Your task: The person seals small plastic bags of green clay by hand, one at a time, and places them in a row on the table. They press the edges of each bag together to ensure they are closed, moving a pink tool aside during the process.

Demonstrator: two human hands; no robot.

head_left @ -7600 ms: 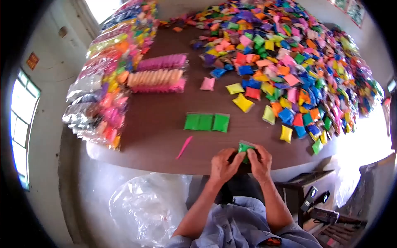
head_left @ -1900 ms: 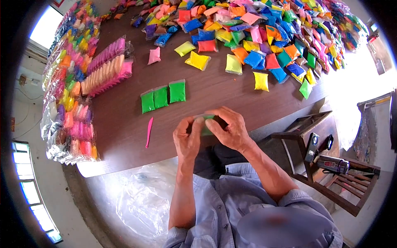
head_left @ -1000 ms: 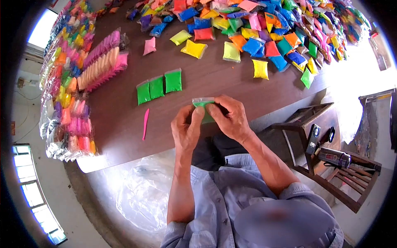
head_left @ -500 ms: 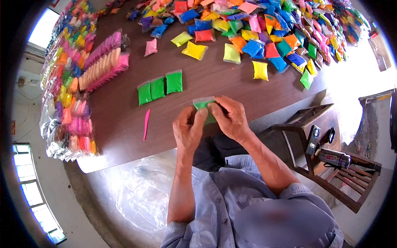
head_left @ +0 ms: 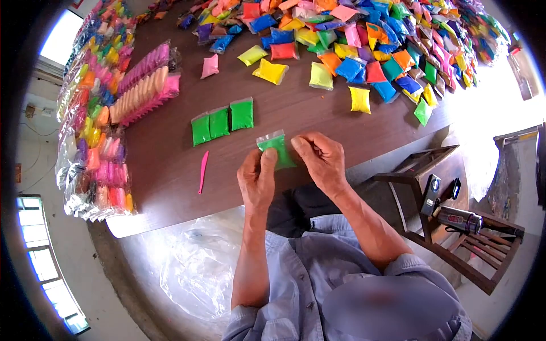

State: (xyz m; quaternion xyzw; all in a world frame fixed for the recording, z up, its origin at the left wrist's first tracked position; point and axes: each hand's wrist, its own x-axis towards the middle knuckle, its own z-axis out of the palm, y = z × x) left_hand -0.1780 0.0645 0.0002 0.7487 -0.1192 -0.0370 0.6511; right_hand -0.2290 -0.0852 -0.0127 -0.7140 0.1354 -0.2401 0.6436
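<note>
My left hand (head_left: 257,177) pinches a green clay packet (head_left: 280,154) by its left side, thumb on top. The packet's clear top edge points away from me, above the table's near edge. Just right of it, my right hand (head_left: 321,162) has its fingers closed together, with a small gap to the packet and nothing visible in them. Ahead and to the left, three similar green packets (head_left: 219,123) lie side by side on the table. A pink plastic modelling knife (head_left: 203,172) lies below them, left of my left hand.
A large heap of colourful packets (head_left: 364,51) covers the far right of the brown table (head_left: 165,165). Bagged rows of packets (head_left: 102,136) line the left edge, beside a stacked pink and peach row (head_left: 142,94). On the right, a wooden stool (head_left: 443,193) bears a flask (head_left: 460,219).
My right hand has let go of the packet's top and moved slightly right. The packet, now only in my left hand, shows more of its green face.
</note>
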